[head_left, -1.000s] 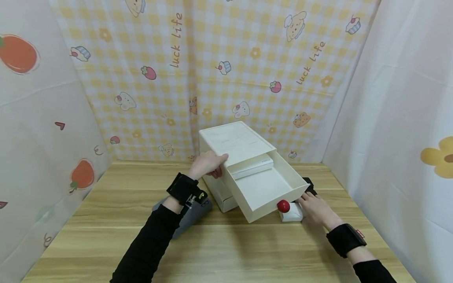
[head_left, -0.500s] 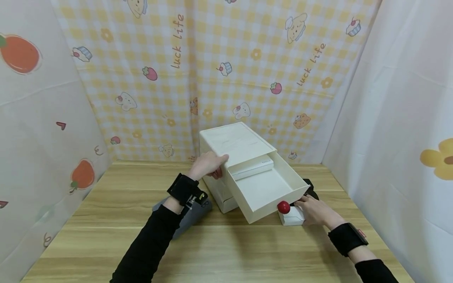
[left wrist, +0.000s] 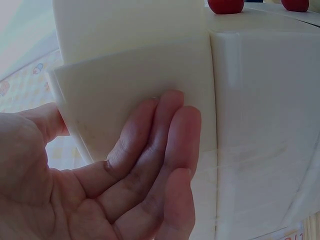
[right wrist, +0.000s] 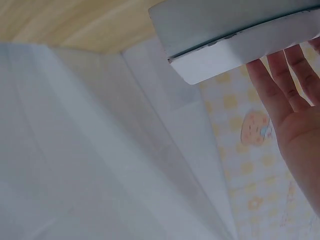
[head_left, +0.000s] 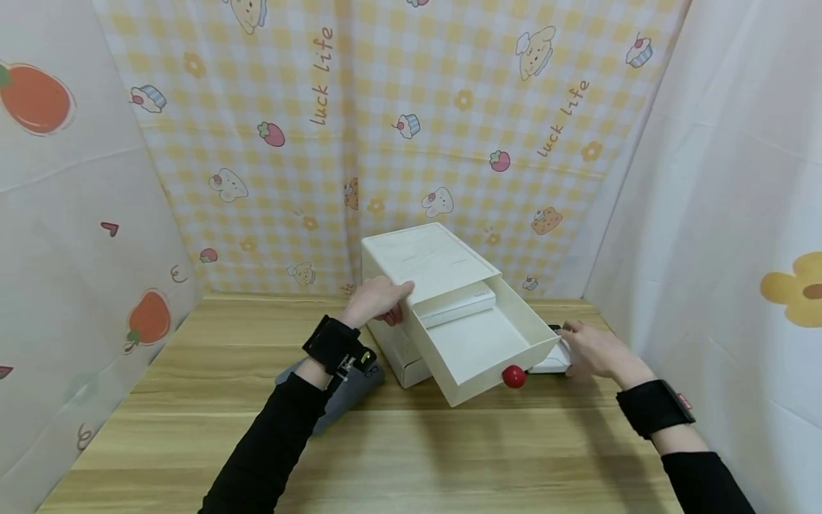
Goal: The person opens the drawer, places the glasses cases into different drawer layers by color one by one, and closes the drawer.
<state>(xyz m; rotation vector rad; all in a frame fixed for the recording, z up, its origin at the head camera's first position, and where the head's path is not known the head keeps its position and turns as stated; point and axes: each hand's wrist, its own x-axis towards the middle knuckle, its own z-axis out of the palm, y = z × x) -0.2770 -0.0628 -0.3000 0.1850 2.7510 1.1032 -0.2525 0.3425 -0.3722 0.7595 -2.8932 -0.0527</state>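
A white drawer box point(head_left: 424, 260) has its drawer point(head_left: 475, 350) pulled out, with a red round knob point(head_left: 514, 376) on the front. My left hand point(head_left: 379, 300) grips its near left edge, thumb on top and fingers along the side; the left wrist view shows those fingers against the white wall point(left wrist: 100, 95). In my right hand point(head_left: 600, 350), a small white box point(head_left: 551, 363) is held just right of the drawer front. The right wrist view shows fingertips on one long side of that white box point(right wrist: 240, 35). The drawer partly hides it in the head view.
A slim white box point(head_left: 459, 305) lies at the back of the drawer. Under the upper unit stands another white box point(head_left: 411, 368). A grey case point(head_left: 343, 403) with a glasses mark lies beneath my left wrist. Something black point(head_left: 555, 328) shows behind the drawer's right corner.
My right hand has moved back and to the right, taking the small white box up with it from beside the red knob. My left hand has stayed put.
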